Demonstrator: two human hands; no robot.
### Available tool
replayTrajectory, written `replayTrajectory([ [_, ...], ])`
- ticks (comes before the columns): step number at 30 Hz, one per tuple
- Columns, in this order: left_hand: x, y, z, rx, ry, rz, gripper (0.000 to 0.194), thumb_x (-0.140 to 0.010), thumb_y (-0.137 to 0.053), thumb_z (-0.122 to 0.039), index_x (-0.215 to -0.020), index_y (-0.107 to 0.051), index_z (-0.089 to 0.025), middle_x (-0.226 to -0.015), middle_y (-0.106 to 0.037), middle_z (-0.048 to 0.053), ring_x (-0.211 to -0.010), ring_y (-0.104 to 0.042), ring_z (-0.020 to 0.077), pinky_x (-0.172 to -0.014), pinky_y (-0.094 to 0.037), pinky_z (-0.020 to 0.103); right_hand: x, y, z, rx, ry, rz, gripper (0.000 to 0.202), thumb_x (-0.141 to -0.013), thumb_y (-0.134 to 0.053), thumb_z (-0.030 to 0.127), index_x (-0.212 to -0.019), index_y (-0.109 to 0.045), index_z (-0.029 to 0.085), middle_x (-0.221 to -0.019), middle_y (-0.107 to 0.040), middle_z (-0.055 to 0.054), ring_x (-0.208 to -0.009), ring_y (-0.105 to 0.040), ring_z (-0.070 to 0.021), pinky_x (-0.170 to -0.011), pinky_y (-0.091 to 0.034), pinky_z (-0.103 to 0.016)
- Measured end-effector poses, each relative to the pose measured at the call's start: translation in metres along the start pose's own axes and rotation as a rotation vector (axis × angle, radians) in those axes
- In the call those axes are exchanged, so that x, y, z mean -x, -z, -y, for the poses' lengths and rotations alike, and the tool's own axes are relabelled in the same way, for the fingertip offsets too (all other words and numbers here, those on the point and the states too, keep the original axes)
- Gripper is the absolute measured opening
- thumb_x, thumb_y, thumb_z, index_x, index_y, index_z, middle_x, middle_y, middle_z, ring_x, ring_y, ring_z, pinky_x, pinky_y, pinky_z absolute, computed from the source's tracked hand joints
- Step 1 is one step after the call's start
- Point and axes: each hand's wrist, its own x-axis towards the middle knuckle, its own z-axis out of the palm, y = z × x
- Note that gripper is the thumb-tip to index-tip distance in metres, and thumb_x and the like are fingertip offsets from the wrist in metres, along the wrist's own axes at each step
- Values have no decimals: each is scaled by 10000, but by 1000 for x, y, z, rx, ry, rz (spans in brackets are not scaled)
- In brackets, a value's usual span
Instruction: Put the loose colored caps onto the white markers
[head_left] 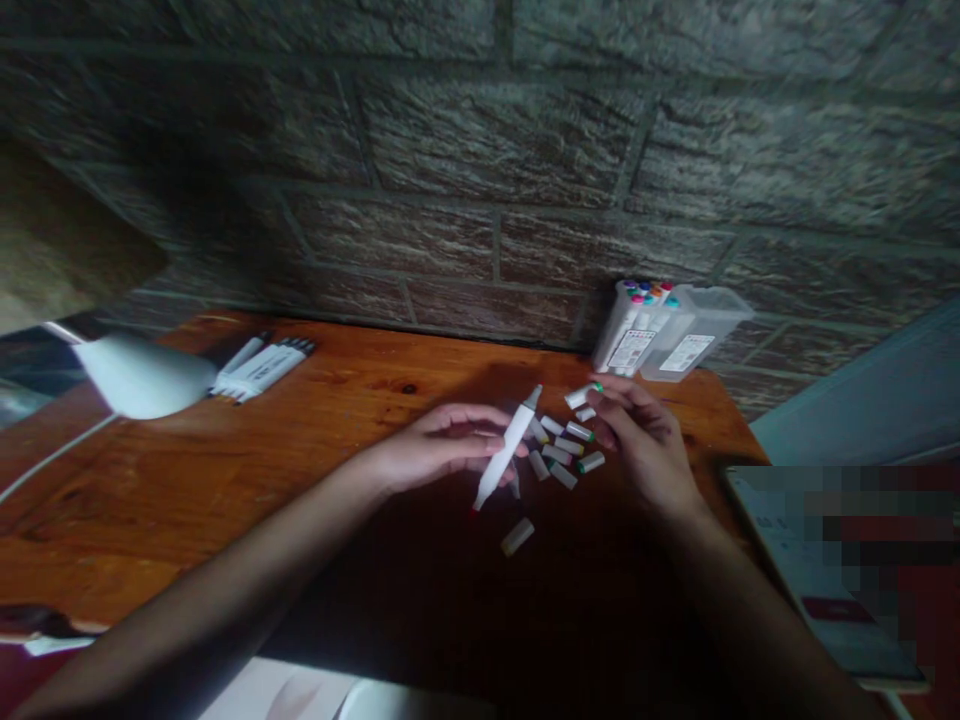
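A white marker (504, 455) is pinched in my left hand (450, 445); it is uncapped at both ends, with a red tip at the lower end and a greyish tip at the upper. My right hand (649, 440) holds a white cap with a green end (581, 396) between thumb and fingers, to the right of the marker's upper end. Several loose white caps (564, 452) with coloured ends lie on the wooden table between my hands. One more cap (517, 537) lies apart, nearer to me.
At the back right stand a clear case of markers (628, 335) and an open clear case (686, 345). Grouped markers (268, 368) lie at the back left, beside a white lamp (146, 372). A tablet-like panel (817, 580) is at the right; a brick wall (420, 220) rises behind.
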Motion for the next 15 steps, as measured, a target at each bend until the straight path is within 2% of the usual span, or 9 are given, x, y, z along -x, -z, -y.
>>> replayTrajectory([
  [5,-4,6,0,30,-64,-64,283,-773,-774,-134,-1053,-739,-149,-986,-775,105,-801,-753,188,-769,-618,289,-7,15,-2,305,85,-63,326,-787,-700,420,-1029,-678,203,-862,-711,-39,-592,-571,-128,-519,-414,-254],
  [10,-9,9,3,56,-72,-151,286,-781,-730,-83,-1059,-726,-148,-995,-778,97,-793,-758,188,-804,-614,303,-15,35,-3,867,140,-168,270,-838,-641,368,-1014,-742,189,-618,-682,-23,-476,-553,-149,-578,-435,-294],
  [13,-10,9,2,73,-106,-173,279,-797,-706,-72,-1066,-720,-144,-1012,-777,98,-807,-760,190,-822,-613,308,-21,47,-6,1013,166,-258,284,-857,-608,345,-1047,-743,183,-768,-753,-66,-579,-652,-193,-675,-480,-320],
  [15,-10,9,1,102,-142,-206,275,-804,-690,-62,-1067,-720,-139,-1019,-776,99,-821,-760,193,-819,-616,305,-25,55,-10,1055,135,-272,293,-861,-596,326,-1078,-734,185,-876,-776,-85,-680,-703,-225,-728,-498,-337],
])
